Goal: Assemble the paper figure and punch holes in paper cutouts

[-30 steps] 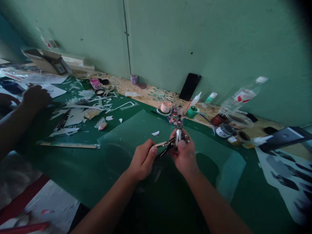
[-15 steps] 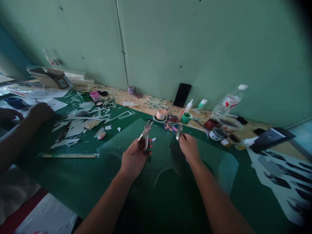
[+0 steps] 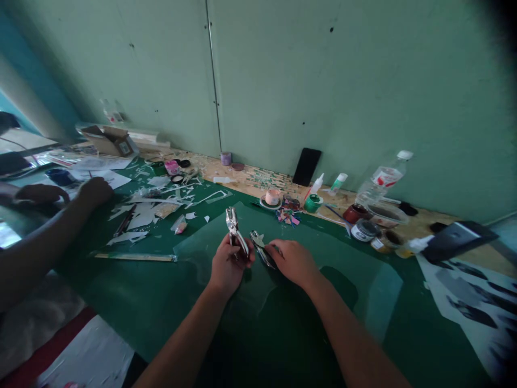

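My left hand (image 3: 228, 267) is closed round the handles of a silver plier-like hole punch (image 3: 233, 221), its head pointing up and away from me. Just to its right, my right hand (image 3: 294, 261) grips a second metal hole punch (image 3: 262, 250), tilted up to the left and low over the surface. The two tools are close together but look apart. Under both hands lies a clear sheet (image 3: 323, 245) on the green mat (image 3: 194, 307). Small coloured scraps (image 3: 287, 216) sit beyond the hands.
Paint pots, including a green one (image 3: 313, 203), glue bottles, a black phone (image 3: 307, 166) and a water bottle (image 3: 385, 178) line the wall side. White paper scraps (image 3: 143, 214) lie left. Another person's arm (image 3: 60, 226) rests at far left. A patterned sheet (image 3: 464, 302) lies right.
My right hand has come left and nearer to me with its hole punch, beside the left one. The left hand's punch has turned more upright. The view has shifted slightly.
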`<state>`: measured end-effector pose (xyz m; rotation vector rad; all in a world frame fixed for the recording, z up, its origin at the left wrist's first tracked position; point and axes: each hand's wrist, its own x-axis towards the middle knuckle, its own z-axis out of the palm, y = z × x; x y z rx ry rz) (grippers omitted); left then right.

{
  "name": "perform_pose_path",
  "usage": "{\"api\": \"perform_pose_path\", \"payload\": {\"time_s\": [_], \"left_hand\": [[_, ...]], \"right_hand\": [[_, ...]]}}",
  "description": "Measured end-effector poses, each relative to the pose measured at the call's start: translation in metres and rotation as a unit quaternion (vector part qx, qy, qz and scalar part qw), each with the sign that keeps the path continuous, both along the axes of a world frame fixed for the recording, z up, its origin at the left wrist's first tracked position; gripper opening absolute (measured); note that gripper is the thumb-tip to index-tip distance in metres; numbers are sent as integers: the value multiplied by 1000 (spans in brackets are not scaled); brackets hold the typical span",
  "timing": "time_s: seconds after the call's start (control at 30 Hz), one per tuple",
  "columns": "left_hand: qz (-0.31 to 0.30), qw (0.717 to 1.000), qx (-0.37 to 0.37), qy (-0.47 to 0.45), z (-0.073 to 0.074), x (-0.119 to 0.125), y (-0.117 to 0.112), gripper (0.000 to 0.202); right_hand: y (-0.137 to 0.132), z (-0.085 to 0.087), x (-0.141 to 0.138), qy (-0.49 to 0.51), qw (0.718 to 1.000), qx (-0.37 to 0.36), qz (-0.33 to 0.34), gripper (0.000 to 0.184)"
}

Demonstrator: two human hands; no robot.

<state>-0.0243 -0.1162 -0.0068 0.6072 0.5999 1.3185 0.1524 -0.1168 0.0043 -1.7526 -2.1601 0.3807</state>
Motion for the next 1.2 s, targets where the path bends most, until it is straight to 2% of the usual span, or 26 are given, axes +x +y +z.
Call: {"api": "perform_pose_path", "payload": {"time_s": [0.17, 0.33, 0.53, 0.67, 0.77, 0.93, 1.07, 1.2], "left_hand": [[7, 1000, -10, 18, 1, 2, -1, 26], [-1, 1000, -18, 22, 1, 3, 0, 32], [-31, 996, 0, 84, -8, 6, -1, 33], [-65, 991, 20, 114, -10, 8, -4, 31], [-86, 981, 43, 169, -12, 8, -7, 29], [-116, 931, 123, 323, -12, 6, -9, 29], [-139, 902, 175, 368, -8, 6, -10, 29], [-155, 896, 177, 376, -9, 4, -12, 28]], "right_hand": [[-1, 3, -4, 17, 999, 43, -25, 35], [-4, 0, -11, 59, 993, 101, 12, 31], [-6, -5, -15, 69, 991, 104, 47, 28], [-6, -4, -14, 146, 982, 111, 45, 27], [-8, 0, -15, 261, 960, 102, 12, 27], [-12, 5, -19, 448, 893, 41, -8, 31], [-14, 7, -20, 508, 860, 37, -8, 25], [-15, 7, -20, 523, 852, 27, -10, 23]]}}
